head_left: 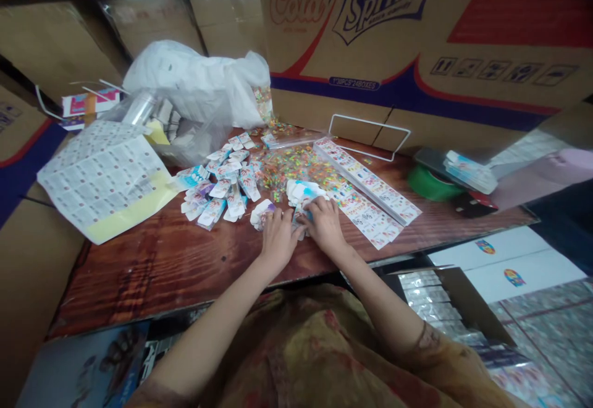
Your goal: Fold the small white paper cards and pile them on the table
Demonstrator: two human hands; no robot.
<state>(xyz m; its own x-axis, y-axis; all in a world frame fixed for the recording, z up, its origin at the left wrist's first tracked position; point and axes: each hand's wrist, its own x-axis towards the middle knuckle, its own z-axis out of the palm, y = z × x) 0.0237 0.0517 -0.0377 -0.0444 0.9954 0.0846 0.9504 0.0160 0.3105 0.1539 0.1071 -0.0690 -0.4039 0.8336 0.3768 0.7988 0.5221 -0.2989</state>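
Observation:
My left hand (278,238) and my right hand (325,224) meet near the front of the wooden table, fingers curled. Between them is a small printed card packet (301,217), partly hidden by my fingers, and both hands seem to grip it. Just beyond my right fingers lies a bunch of white and light-blue card packets (302,190). A few more packets (259,215) rest beside my left fingertips. Farther left is a loose heap of similar packets (227,182). Small bright orange, green and yellow pieces (296,167) are spread behind my hands.
Printed strips (370,188) lie to the right, near a green roll (430,182). A wire frame (370,136) leans against a large carton (417,99). A white bag (185,74) and a sticker sheet (111,179) are at left. Below the table's right edge sits an open box (479,303).

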